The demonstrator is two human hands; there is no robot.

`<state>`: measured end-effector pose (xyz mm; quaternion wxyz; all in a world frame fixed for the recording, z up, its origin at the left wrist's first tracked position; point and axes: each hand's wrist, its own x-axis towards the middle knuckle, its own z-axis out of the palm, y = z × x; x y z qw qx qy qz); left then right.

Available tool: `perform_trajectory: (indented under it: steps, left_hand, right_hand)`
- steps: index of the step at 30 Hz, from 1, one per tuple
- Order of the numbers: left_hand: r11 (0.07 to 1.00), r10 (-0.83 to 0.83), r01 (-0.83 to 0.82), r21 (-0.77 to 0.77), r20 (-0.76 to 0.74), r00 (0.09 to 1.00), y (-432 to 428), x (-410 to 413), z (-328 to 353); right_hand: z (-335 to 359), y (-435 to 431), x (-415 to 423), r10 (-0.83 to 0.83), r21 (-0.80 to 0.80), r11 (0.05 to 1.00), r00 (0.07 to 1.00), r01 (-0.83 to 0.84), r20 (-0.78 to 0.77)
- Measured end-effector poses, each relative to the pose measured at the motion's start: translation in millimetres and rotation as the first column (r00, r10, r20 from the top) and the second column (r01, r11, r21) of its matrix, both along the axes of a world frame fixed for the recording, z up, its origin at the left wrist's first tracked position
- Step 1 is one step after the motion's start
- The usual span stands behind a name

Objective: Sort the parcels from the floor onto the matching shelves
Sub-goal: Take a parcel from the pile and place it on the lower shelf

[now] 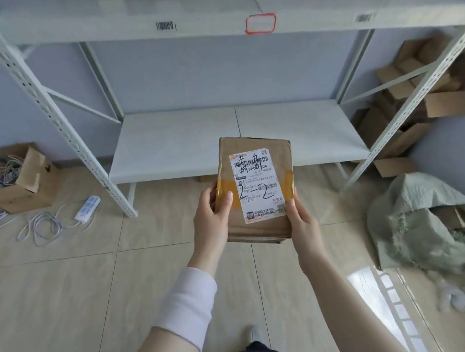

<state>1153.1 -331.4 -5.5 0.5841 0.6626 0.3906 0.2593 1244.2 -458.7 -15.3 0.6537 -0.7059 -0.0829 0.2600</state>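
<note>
Left hand [210, 220] and right hand [304, 223], fingers pinching its side edges: parcel [251, 144] is held with label [258, 186] upward, presumably for reading.

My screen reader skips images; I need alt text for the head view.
The left hand and right hand hold a brown parcel, its label handwritten 2-2, before a white shelf rack; boxes and a green sack lie on the floor.
</note>
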Motion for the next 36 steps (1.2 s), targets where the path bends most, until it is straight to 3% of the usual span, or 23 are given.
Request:
perform_trajectory:
  steps: [12, 22, 30, 36]
  left_hand:
    - [0.99, 0.004, -0.03, 0.135, 0.191, 0.982, 93, 142, 84]
    - [0.981, -0.059, -0.019, 0.191, 0.397, 0.916, 195, 228, 152]
    - [0.969, -0.103, -0.017, 0.248, 0.46, 0.882, 253, 285, 177]
    - [0.959, -0.114, -0.028, 0.281, 0.477, 0.872, 286, 325, 184]
  right_hand:
    - [78, 96, 143, -0.008, 0.174, 0.985, 0.987, -0.021, 0.16]
    - [151, 196, 228, -0.081, 0.312, 0.95, 0.953, -0.015, 0.292]
    - [181, 252, 285, -0.107, 0.357, 0.934, 0.929, -0.028, 0.355]
    - [188, 284, 334, -0.038, 0.384, 0.914, 0.916, -0.129, 0.399]
